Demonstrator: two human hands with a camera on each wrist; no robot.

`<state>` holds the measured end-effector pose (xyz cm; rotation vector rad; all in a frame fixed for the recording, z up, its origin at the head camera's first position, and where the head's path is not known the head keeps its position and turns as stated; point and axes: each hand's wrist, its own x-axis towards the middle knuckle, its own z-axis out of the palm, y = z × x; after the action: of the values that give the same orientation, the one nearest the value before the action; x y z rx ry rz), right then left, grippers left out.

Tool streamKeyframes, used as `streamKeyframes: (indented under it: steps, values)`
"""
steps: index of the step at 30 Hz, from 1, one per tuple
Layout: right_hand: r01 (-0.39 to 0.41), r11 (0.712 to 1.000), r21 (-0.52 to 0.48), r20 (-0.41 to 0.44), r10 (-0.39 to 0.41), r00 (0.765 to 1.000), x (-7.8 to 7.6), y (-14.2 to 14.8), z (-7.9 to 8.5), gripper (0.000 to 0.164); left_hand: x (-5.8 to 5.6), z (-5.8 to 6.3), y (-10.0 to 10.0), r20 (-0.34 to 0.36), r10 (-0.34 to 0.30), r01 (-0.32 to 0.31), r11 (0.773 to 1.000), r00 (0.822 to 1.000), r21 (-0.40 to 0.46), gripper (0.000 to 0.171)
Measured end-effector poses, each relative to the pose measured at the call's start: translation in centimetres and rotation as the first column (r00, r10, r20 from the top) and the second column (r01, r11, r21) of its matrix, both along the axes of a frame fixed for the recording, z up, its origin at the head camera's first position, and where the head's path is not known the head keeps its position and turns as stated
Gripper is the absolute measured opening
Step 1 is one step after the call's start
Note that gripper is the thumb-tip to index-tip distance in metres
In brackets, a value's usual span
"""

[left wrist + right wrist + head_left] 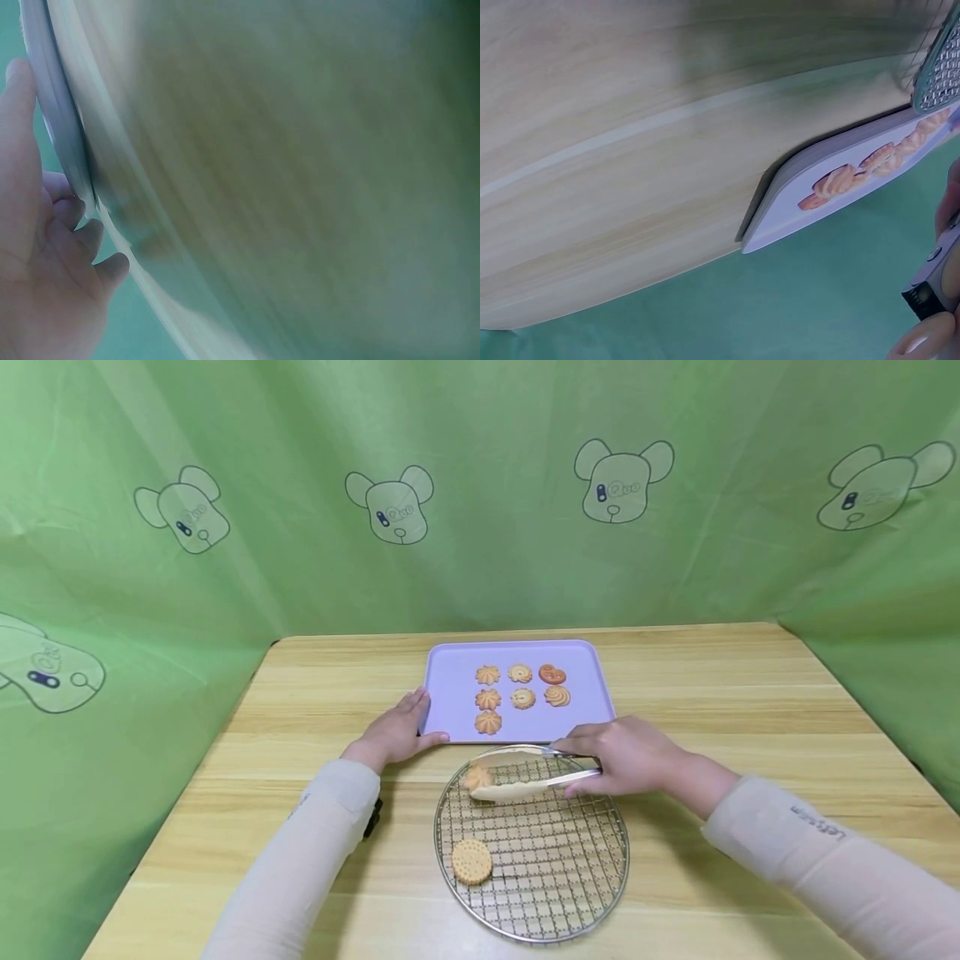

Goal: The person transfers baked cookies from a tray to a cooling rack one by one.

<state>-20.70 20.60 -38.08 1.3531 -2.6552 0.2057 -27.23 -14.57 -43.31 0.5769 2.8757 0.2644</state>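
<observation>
Leftward of the right fingers [583, 741], a cookie [477, 777] between the tongs [516, 790]

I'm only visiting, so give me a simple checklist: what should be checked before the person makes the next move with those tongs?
1. Right hand holds the tongs: ok.
2. Tong arms on both sides of the star cookie: ok.
3. Star cookie pinched firmly: cannot tell.
4. Left hand touching the tray: ok, at its left edge.
5. Bare space on the tray: ok, for example right of the nearest cookie.
6. Rack free of other cookies: not ok, a round cookie lies there.
</observation>
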Motion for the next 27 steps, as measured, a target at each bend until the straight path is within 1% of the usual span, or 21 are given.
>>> streamKeyframes:
  steps: [5,13,27]
  values:
    - [-0.049,0.999,-0.011,0.006,0.049,0.999,0.1,-0.5,-0.2,0.064,0.0,0.0,0.0,-0.002,0.000,0.000,1.000,1.000,0.002,0.092]
    - [-0.130,0.991,0.008,-0.029,0.131,0.991,0.4,-1.2,-0.3,0.062,0.0,-0.1,0.0,-0.005,0.000,0.000,1.000,1.000,0.004,0.092]
    - [-0.157,0.986,0.048,-0.010,0.158,0.987,0.7,-2.1,-0.2,0.064,-0.1,0.0,-0.1,-0.004,-0.003,0.003,1.000,1.000,0.008,0.092]
